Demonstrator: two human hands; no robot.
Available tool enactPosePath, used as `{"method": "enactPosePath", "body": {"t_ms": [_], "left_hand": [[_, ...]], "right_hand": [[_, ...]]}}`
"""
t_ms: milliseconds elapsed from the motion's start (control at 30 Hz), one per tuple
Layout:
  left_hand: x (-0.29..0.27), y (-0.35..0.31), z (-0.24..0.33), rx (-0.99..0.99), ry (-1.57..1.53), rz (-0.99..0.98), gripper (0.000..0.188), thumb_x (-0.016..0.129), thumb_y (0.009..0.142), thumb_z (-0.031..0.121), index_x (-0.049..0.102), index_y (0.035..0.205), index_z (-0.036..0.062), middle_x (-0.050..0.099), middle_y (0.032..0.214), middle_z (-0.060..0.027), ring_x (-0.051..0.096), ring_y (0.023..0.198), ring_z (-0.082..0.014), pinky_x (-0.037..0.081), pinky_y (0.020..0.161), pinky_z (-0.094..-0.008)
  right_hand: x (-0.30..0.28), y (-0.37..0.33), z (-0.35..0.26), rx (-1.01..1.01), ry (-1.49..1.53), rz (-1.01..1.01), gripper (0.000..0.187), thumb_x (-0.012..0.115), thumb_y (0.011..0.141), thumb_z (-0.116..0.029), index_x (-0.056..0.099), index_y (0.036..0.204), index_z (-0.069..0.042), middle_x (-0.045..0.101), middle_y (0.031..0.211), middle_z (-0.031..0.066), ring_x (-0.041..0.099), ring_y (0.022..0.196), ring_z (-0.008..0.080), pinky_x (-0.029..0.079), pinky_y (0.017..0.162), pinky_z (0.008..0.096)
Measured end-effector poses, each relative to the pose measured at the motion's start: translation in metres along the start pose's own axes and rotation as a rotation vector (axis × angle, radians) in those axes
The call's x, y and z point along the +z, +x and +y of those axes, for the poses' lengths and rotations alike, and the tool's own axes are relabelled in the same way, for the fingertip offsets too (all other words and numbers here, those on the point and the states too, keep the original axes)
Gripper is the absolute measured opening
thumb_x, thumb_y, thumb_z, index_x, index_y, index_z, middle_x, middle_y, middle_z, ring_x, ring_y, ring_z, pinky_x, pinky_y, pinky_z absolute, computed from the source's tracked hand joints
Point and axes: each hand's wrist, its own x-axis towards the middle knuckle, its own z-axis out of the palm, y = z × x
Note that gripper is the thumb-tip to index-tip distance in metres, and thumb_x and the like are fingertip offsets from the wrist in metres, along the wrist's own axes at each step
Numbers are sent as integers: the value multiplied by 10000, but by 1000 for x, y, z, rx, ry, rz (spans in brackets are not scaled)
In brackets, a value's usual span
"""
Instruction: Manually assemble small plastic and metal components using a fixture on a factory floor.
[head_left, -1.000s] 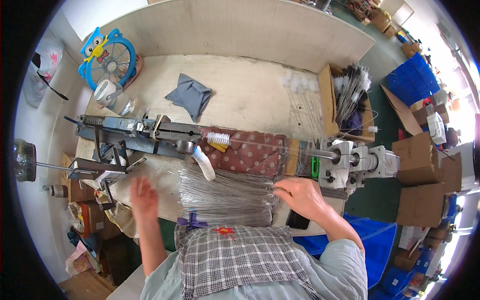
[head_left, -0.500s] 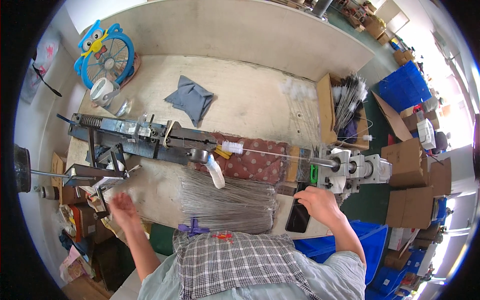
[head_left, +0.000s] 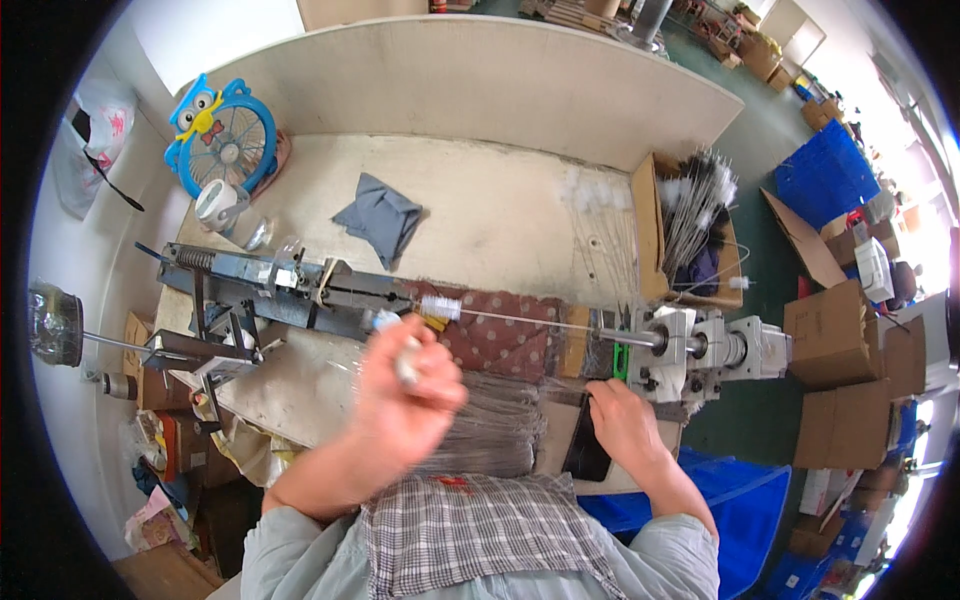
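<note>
My left hand (head_left: 412, 385) is closed around the white-wrapped lever handle (head_left: 407, 362) of the long metal fixture (head_left: 350, 292); slight motion blur softens it. Just beyond the hand, a white-bristled wire brush (head_left: 441, 308) lies level between the fixture's jaws and the steel spindle (head_left: 632, 339) on the right, its thin stem stretched over a dotted red-brown pad (head_left: 505, 335). My right hand (head_left: 626, 425) rests at the bench edge below the spindle, fingers curled together; whatever is at the fingertips is hidden. Beside it lies a black phone (head_left: 588, 450), partly covered by the hand.
A bundle of grey wires (head_left: 490, 430) lies in front of me. Farther back are a grey cloth (head_left: 380, 218) and a blue owl-shaped fan (head_left: 225, 145). At the right, a cardboard box (head_left: 652, 225) holds finished-looking brushes (head_left: 700, 205). A blue bin (head_left: 745, 510) stands below the bench.
My left hand has moved right from beside the fixture's left end and closed on the lever handle. The right hand has shifted slightly. The whole view has tilted a little.
</note>
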Motion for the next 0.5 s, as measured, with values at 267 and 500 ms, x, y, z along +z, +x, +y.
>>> {"method": "enactPosePath", "body": {"t_ms": [267,500], "left_hand": [[-29,-43,37,225,471,-83,456,405,936,461,575,903,39,576,643,-68,471,432,-153,419,486,-304],[-14,20,-15,518,1720,-412,161,587,857,135,580,994,52,616,912,-99,599,648,-168,496,573,-304]], "right_hand": [[-68,-6,6,-93,-214,229,131,550,739,-11,599,858,-35,607,811,119,611,750,287,503,633,373],[-113,4,-16,119,156,393,150,539,867,-42,633,967,17,634,706,92,578,548,106,462,545,227]]}}
